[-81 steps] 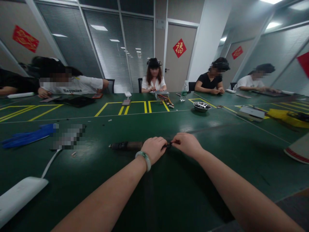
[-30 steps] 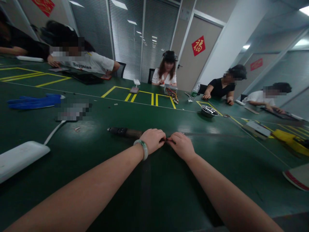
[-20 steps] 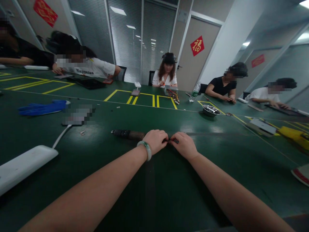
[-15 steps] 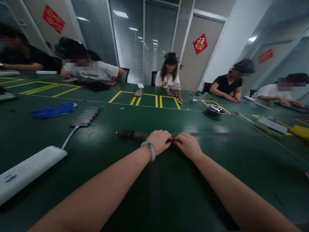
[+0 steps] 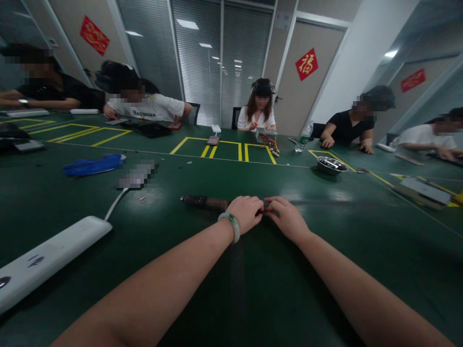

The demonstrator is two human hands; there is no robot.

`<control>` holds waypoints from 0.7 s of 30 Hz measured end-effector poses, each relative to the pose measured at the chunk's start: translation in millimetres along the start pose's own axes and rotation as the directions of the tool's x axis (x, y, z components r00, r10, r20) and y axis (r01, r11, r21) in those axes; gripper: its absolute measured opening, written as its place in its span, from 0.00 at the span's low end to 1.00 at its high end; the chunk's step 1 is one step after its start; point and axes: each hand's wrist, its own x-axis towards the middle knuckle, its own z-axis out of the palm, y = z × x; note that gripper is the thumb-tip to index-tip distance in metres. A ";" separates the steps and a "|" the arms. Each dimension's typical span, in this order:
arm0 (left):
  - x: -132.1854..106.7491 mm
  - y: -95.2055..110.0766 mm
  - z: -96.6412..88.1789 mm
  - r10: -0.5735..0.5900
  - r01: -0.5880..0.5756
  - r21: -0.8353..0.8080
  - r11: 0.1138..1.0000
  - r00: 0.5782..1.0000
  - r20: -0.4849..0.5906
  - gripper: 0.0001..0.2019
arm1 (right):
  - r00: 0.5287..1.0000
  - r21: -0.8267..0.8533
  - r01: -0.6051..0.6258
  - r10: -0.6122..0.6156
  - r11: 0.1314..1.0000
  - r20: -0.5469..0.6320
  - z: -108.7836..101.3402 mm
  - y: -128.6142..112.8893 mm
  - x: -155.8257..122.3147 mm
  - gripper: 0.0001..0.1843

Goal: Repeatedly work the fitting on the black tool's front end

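At the back, a glass partition (image 5: 202, 62) with blinds, beside a pale door (image 5: 300, 96) bearing a red paper diamond (image 5: 306, 64). Below, filling most of the view, a dark green table (image 5: 347, 202) marked with yellow tape lines (image 5: 240, 152). Seated along the far side, five people (image 5: 350, 127), heads mostly lowered. In the left foreground, a long white unit (image 5: 61, 253) with a white cable (image 5: 115, 205) running to a flat device (image 5: 136, 176), blurred by pixels. In mid-table, a dark cylindrical tool (image 5: 206, 202) lying flat, narrow tip to the left, right-hand portion covered by the left hand (image 5: 246, 213). Left of the flat device, a blue glove (image 5: 93, 165); farther off to the right, a clear bottle (image 5: 304, 138), upright, and near it a shiny metal bowl (image 5: 331, 171). Left grip clamped on the tool, near the right end. Right hand (image 5: 288, 219) just beside, with grip pinched on a dark end piece (image 5: 266, 205). On the left wrist, a pale green bracelet (image 5: 237, 230). Smallest, that end piece, between both hands; impossible to tell whether joined to the tool or separate.
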 end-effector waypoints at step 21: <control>-6.5 0.4 -11.6 0.044 -0.042 0.052 0.998 0.998 -0.037 0.25 | 0.961 -0.379 -0.268 0.276 0.886 -0.036 -35.9 63.0 -6.1 0.04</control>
